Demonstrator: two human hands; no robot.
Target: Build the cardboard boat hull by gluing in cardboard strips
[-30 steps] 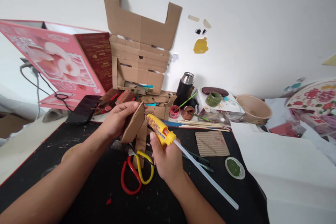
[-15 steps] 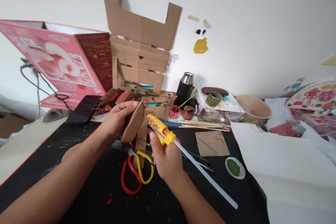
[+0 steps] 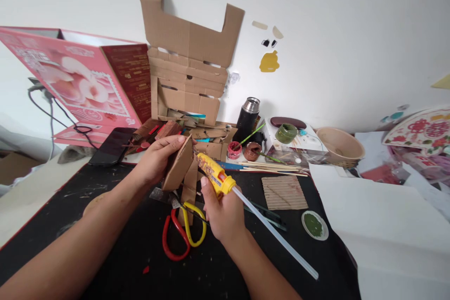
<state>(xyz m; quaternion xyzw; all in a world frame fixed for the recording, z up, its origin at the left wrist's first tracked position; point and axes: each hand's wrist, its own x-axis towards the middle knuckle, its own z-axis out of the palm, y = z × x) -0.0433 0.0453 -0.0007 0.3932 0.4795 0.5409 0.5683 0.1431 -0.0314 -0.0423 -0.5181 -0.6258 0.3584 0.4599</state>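
Note:
My left hand [image 3: 158,157] grips a small folded cardboard piece [image 3: 176,167] by its upper left side, holding it tilted above the black table mat [image 3: 130,262]. In my right hand [image 3: 227,215] is a yellow hot glue gun [image 3: 213,173], a long clear glue stick [image 3: 276,233] sticking out of its back end. The gun's nozzle is at the right edge of the cardboard; whether it touches, I cannot tell. Just below lie scissors [image 3: 185,234] with one red and one yellow handle, their blades partly hidden under cardboard.
A pink box [image 3: 84,84] and a phone [image 3: 111,146] are at left. Behind stand propped cardboard [image 3: 190,33], a black thermos [image 3: 247,119] and paint jars [image 3: 234,150]. Thin sticks [image 3: 270,167], corrugated cardboard [image 3: 284,192], a dish of green paint [image 3: 314,225] and a bowl [image 3: 339,145] lie right.

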